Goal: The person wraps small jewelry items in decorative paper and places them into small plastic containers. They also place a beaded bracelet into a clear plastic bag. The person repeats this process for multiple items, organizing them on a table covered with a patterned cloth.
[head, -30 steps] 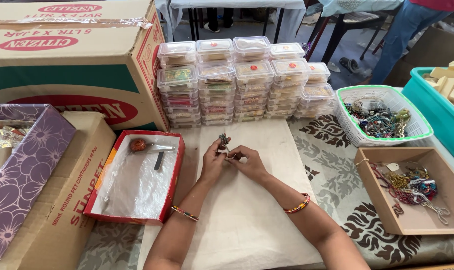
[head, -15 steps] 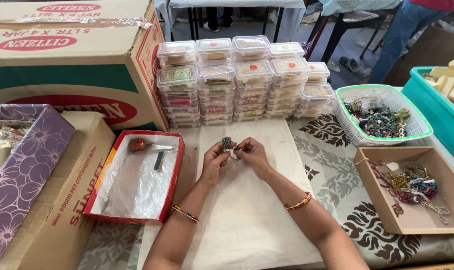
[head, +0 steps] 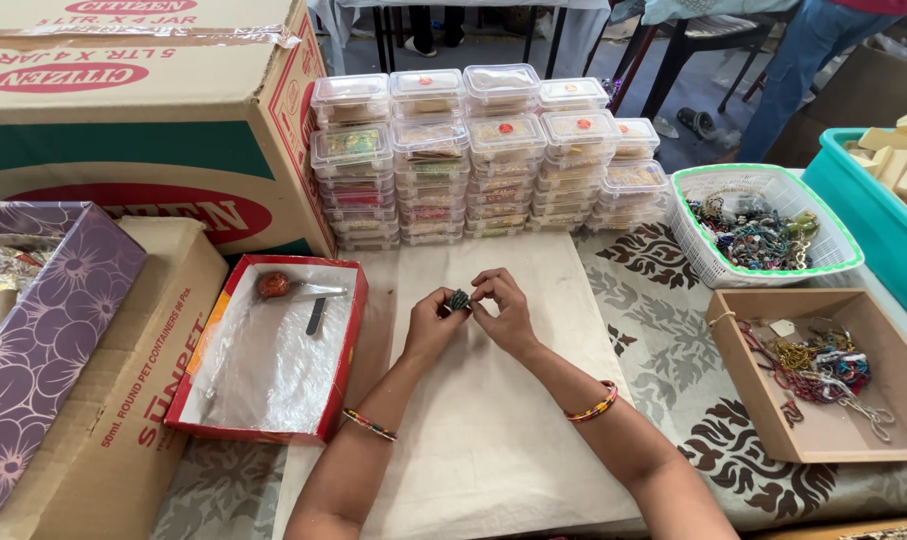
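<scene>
Both hands pinch a small dark green beaded piece (head: 459, 299) above a pale cloth sheet (head: 494, 430).

The left hand (head: 430, 325) and right hand (head: 504, 312) meet at the fingertips, each closed on the piece from its own side. A red shallow box lined with clear plastic (head: 274, 350) lies just left; stacked clear lidded plastic containers (head: 484, 150) stand behind; a white mesh basket of beaded jewellery (head: 764, 225) sits well to the right.

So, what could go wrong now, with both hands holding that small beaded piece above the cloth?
The small beaded piece is pinched only between the fingertips of the left hand and right hand, so it may slip and drop onto the beige cloth. The stacked clear boxes stand close behind; a sudden forward movement could perhaps topple them.
</scene>
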